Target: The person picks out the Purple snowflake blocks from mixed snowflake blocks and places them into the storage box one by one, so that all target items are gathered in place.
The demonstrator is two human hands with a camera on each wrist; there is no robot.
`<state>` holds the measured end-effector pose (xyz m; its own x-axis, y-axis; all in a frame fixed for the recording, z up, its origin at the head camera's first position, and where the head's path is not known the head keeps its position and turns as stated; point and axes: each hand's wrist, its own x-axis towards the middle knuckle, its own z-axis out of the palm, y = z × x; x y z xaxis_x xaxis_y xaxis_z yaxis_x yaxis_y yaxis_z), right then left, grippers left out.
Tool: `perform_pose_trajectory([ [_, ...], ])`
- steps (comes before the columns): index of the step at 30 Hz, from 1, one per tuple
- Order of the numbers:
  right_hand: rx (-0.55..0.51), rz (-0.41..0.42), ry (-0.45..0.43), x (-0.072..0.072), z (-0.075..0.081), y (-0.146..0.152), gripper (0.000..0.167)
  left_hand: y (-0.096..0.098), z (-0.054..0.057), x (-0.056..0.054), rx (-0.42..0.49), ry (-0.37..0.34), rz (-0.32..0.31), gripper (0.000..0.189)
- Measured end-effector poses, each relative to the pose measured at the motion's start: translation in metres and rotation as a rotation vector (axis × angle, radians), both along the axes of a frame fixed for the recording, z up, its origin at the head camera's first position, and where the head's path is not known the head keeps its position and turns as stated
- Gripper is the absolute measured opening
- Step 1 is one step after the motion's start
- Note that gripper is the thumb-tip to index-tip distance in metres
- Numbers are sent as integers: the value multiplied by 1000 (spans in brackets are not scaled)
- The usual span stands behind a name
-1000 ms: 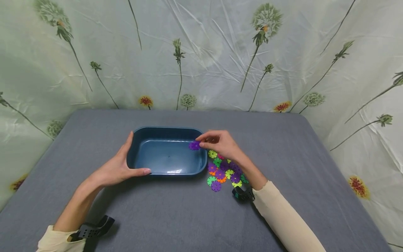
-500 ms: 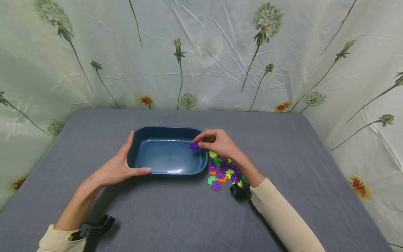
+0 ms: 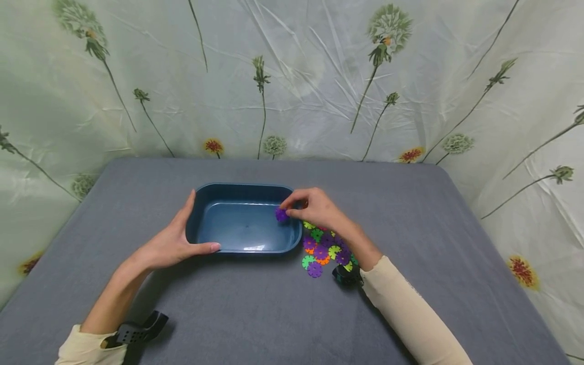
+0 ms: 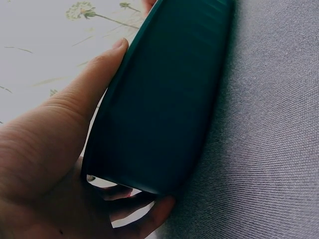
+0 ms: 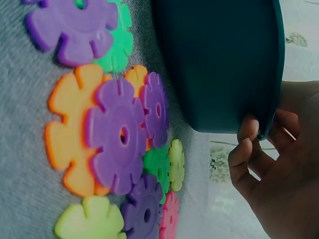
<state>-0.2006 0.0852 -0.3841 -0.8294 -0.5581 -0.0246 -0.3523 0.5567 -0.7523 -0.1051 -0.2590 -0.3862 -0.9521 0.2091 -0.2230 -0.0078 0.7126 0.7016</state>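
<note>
While left hand (image 3: 166,243) grips tray (image 3: 242,228), purple piece (image 3: 280,215) slightly lower, in right fingers (image 3: 294,195)

A pale grey-green, slightly glossy fabric backdrop (image 3: 319,119) with a dandelion print stands behind a wide grey cloth-covered table (image 3: 255,314) and along both its sides. The table's far corners are rounded. The print shows a large green-and-white dandelion head (image 3: 390,28) high up, narrow green buds, and a red-and-yellow bloom (image 3: 522,272) low on the right. Creases cross the upper middle, catching soft light; the left side looks greener.
</note>
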Motion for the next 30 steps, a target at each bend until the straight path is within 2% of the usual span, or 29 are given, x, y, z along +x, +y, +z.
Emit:
perform_pose_trajectory([
  [10, 113, 64, 15, 1, 3, -6, 14, 0, 1, 1, -3, -10, 2, 139],
  [15, 149, 64, 2, 1, 5, -8, 14, 1, 1, 1, -2, -8, 7, 139],
  [24, 184, 74, 19, 1, 8, -9, 19, 2, 2, 0, 8, -2, 5, 139],
  [30, 164, 85, 32, 5, 7, -7, 19, 0, 0, 2, -1, 0, -4, 139],
])
